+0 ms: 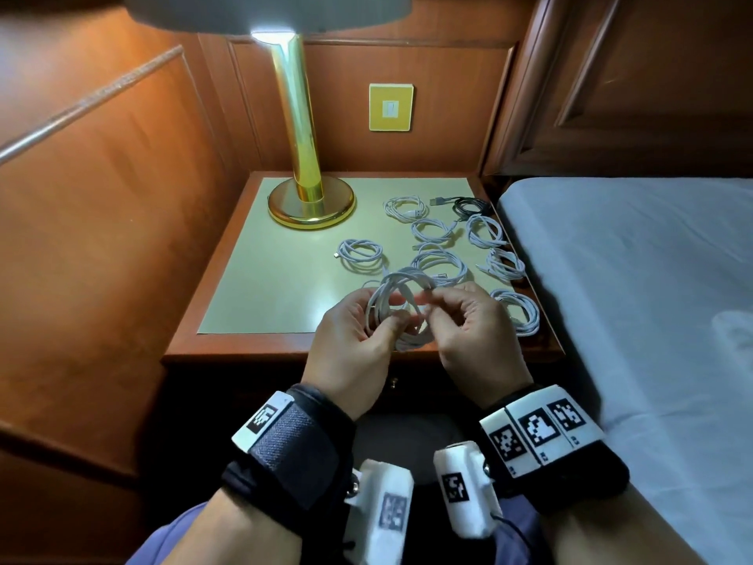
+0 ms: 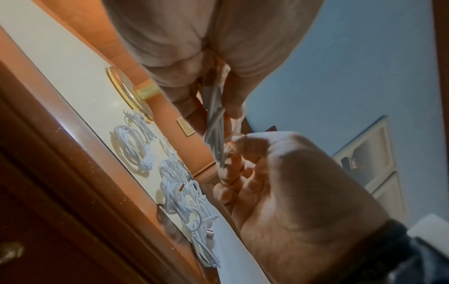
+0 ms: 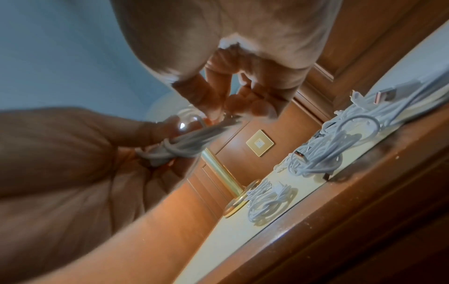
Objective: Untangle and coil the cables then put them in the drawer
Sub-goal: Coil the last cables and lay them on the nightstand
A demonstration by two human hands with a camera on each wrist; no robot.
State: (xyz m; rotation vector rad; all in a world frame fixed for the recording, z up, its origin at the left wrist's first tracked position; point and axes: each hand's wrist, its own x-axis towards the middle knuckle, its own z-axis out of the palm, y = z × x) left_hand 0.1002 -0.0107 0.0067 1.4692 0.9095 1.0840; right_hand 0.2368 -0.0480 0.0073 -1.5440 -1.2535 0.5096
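**A:** so what's going on with the hands here?

**B:** both are on the same white cable (image 1: 401, 307), held up just above the front edge of the nightstand (image 1: 285, 347). The left hand (image 1: 353, 340) has its fingers curled round one side of the coil, clamping the loops together. The right hand (image 1: 468, 324) pinches a strand of it between thumb and fingertip. In the right wrist view you can see a turn of cable wrapped round the bundle (image 3: 175, 149).

**A:** and the rest of them?

**B:** a bunch of white coils (image 1: 440, 261) are laid out flat on the nightstand's pale top, mostly toward the right side, each one apart from the next. One black coil (image 1: 472, 205) sits at the back right corner. One white coil (image 1: 362, 254) lies more to the left, near the gold lamp (image 1: 309, 197).

**A:** drawer?

**B:** its front is below the hands, dark, with a small knob (image 1: 393, 383) showing. Looks closed. The bed (image 1: 631, 279) is right next to the nightstand.
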